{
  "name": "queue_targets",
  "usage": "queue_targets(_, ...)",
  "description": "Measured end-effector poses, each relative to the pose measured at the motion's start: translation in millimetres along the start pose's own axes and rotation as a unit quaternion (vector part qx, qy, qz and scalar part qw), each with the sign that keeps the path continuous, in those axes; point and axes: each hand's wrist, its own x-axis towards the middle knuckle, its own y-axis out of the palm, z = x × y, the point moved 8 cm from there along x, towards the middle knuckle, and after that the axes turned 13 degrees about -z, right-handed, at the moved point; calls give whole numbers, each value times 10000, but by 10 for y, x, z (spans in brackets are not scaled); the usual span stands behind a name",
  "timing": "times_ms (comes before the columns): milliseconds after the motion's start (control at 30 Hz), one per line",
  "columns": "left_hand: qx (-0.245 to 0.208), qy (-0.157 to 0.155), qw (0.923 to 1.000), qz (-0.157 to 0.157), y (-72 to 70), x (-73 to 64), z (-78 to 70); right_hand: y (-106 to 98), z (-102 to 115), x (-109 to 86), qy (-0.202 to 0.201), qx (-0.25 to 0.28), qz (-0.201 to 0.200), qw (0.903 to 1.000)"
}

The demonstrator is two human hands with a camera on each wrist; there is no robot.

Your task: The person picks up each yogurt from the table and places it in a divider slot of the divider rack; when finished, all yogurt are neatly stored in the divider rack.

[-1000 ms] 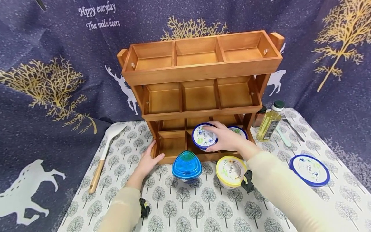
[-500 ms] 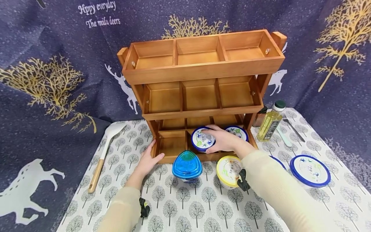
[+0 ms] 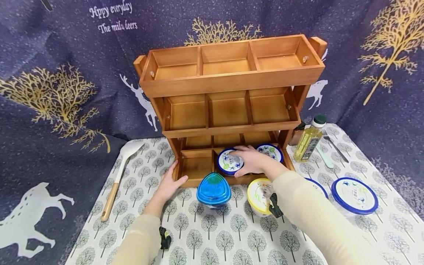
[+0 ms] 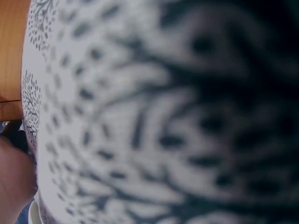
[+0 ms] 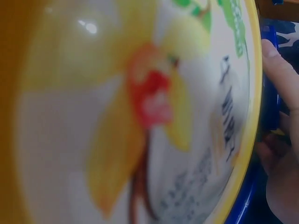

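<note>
Plainly a round, blue-rimmed tub (image 3: 226,162).

Since 1 second ago, the held blue-rimmed tub (image 3: 228,162) has been lowered deeper into the middle compartment (image 3: 240,179) by the right hand (image 3: 252,162). More of the neighbouring tub (image 3: 271,151) has been exposed. A partly hidden tub (image 3: 318,185) has been uncovered beside the right sleeve (image 3: 308,213); more of the yellow-rimmed tub (image 3: 258,197) has been covered.
</note>
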Motion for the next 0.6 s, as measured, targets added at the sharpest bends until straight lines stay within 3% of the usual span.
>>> queue_targets(300, -13, -39, 10000, 51, 15, -20, 14, 41, 25, 16, 104, -263, 208, 9994)
queue_targets(600, -43, 2, 10000, 37, -5, 0, -10, -100, -29, -59, -84, -180, -103, 9998)
